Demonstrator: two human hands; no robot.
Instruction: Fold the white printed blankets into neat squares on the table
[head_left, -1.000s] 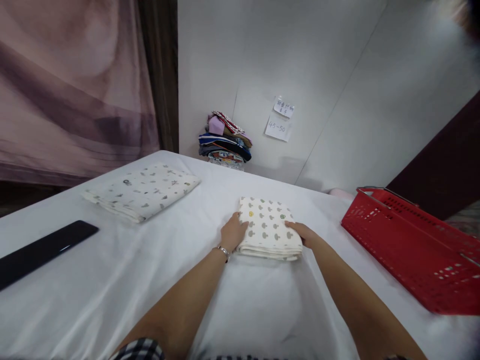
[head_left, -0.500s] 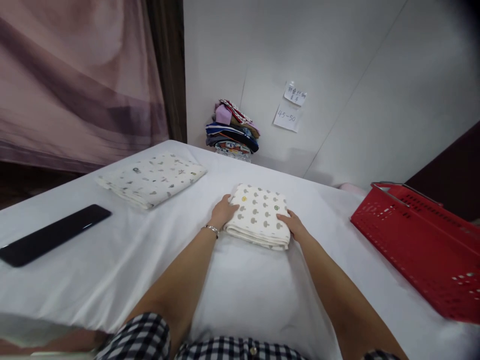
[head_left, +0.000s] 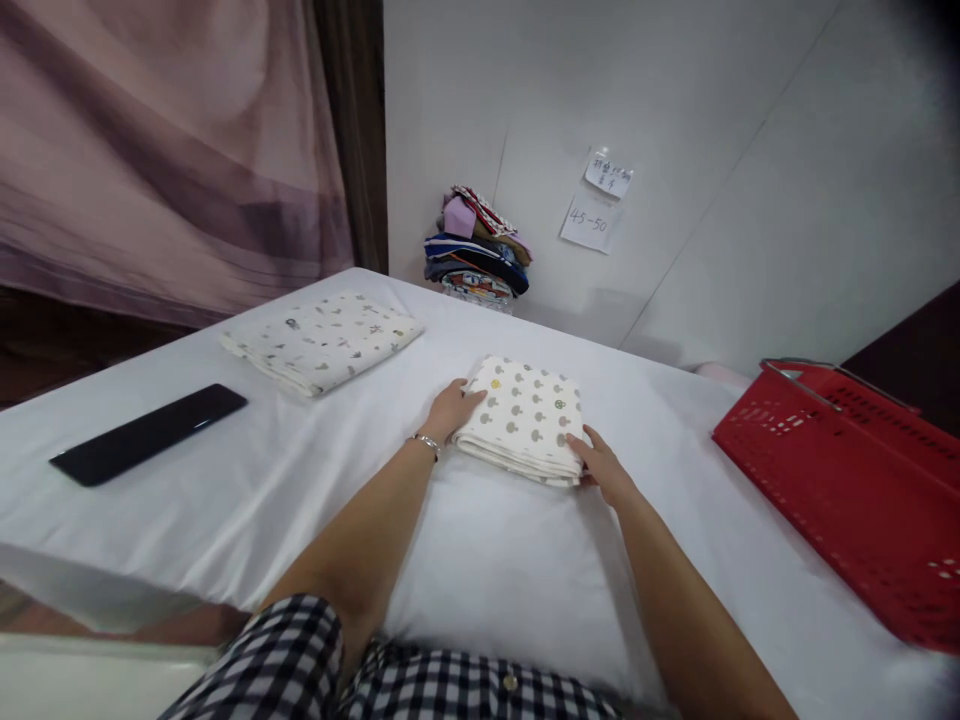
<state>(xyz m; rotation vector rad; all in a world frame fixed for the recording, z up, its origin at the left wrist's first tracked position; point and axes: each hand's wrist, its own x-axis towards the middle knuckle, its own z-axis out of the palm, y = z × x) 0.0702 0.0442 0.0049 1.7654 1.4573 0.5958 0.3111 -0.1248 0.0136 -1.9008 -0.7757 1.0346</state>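
Grasping opposite sides of the folded cloth (head_left: 523, 415), the left hand (head_left: 448, 410) and right hand (head_left: 606, 468) have thumbs on top in the head view; it lies on the white-covered table (head_left: 300, 480). Uneven pulling could skew its layers.

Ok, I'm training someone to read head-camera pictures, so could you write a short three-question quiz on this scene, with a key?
1. Multiple choice: as the wearer sees it, where is the red basket relative to the folded cloth with rows of grey prints? A) to its left B) to its right C) on top of it
2. True or false: the left grip and right grip both touch that cloth.
3. Fill in: the lower paper sign reads ____.

Key: 1. B; 2. True; 3. 45-50
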